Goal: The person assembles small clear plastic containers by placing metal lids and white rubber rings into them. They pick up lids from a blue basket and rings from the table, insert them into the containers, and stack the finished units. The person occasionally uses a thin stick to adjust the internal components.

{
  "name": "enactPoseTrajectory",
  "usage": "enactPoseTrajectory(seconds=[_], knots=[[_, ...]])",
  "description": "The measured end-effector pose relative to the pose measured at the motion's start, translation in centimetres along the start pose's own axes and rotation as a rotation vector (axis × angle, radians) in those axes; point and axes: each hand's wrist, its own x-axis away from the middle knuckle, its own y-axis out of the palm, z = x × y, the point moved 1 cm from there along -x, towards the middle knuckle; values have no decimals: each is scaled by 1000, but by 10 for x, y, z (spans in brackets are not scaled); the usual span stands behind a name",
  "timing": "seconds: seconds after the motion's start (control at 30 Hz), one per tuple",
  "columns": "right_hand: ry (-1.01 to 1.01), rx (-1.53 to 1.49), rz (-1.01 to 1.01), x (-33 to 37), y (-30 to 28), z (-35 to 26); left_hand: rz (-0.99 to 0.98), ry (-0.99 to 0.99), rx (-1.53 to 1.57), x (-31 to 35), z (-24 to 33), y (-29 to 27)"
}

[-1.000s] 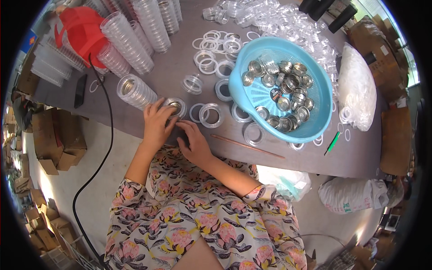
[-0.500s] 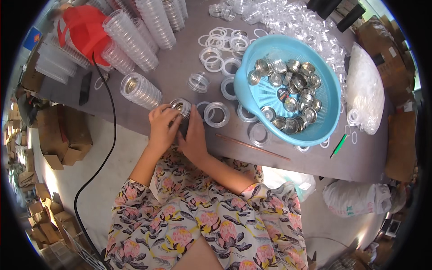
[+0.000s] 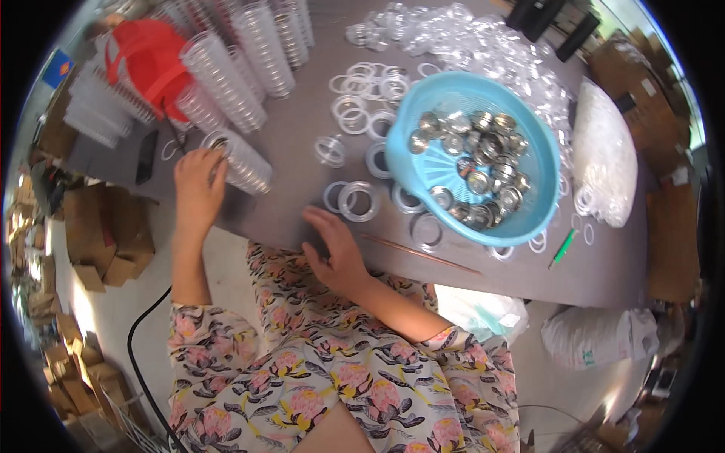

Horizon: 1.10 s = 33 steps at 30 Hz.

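Observation:
My left hand is closed at the left end of a short stack of clear round plastic cases, its fingers curled on the end case; they partly hide it. My right hand is open at the table's near edge, thumb apart from the fingers, with nothing in it. Just beyond that hand lie a clear ring and a thinner white ring partly under it. A small clear round case sits farther back. A blue plastic basket holds many silver round pieces.
Tall stacks of clear cups stand at the back left beside a red object. Loose clear parts cover the back. A copper-coloured rod, a green-handled tool and a filled plastic bag lie rightward.
My left hand has moved left to the short stack, and the round case between my hands is gone from that spot. My right hand has drawn slightly nearer and opened.

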Motion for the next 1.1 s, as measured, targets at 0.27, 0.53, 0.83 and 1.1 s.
enactPoseTrajectory(seconds=[0.27,0.53,0.83,1.1], knots=[[25,446,99,-50,-169,-41,-1,-88,102,-2,2,-1],[383,672,-446,-93,-190,41,185,144,7,1,-13,11],[439,965,-540,-123,-153,84,140,178,9,4,-8,10],[463,946,-469,-128,-162,78,116,91,119,8,-10,7]])
